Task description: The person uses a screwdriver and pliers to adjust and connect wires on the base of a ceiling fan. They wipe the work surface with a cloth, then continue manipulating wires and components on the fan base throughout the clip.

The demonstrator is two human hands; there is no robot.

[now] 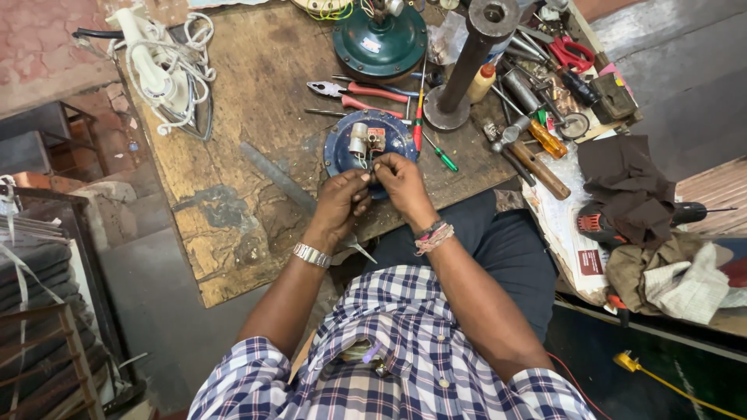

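Both hands, left hand (pixel 342 198) and right hand (pixel 399 177), pinch something tiny (wire, I think) just near of the blue round plate (pixel 342 152) mid-bench. I'd keep fingertips tight and wrists steady.

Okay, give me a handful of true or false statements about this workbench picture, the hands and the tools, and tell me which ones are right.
1. Both hands meet over the round blue motor plate. True.
2. The left hand has a metal watch on its wrist. True.
3. The red-handled pliers are in the right hand. False: they lie on the wooden workbench beyond the plate.
4. The white clothes iron lies beside the drill. False: it sits at the bench's far left corner, the drill at the right.
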